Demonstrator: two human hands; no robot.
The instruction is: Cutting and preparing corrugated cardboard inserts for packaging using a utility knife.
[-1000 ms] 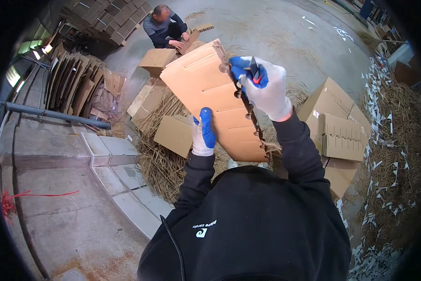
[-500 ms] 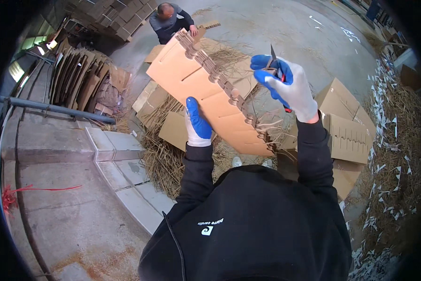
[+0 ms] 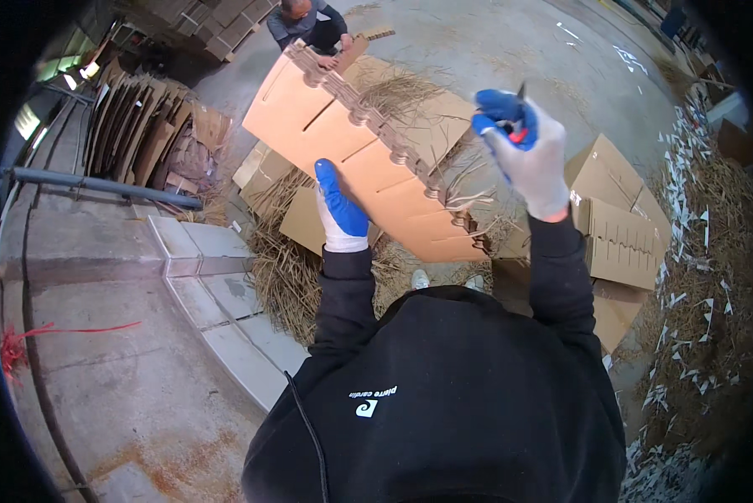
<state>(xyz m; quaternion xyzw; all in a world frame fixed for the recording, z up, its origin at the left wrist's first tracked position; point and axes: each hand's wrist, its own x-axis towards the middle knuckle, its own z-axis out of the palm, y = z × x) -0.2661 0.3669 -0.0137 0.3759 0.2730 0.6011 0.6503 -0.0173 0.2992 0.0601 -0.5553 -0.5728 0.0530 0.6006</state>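
In my left hand [image 3: 341,208], gloved in white with blue fingers, is a stack of slotted cardboard sheets [image 3: 368,180]. The thumb presses on the broad tan face, and the other fingers are hidden behind it. The stack slants from upper left to lower right. Wavy notches line its far edge, with loose cardboard strips hanging near the lower right end. My right hand [image 3: 523,147], gloved alike, is raised to the right of the stack and apart from it. Its fingers are closed on a pointed tool [image 3: 521,90] with a dark tip and some red; its exact kind is unclear.
Cardboard scraps [image 3: 284,285] heap on the floor below the stack. Cardboard boxes [image 3: 619,243] stand at right, beside scattered white scraps [image 3: 686,277]. Flat cardboard [image 3: 142,126] leans at left near a pipe [image 3: 100,190]. Another person [image 3: 305,25] crouches at the far side, handling cardboard.
My left hand and the stack have shifted left and slightly up. My right hand has drawn a little farther from the stack, and less of the tool's tip shows.
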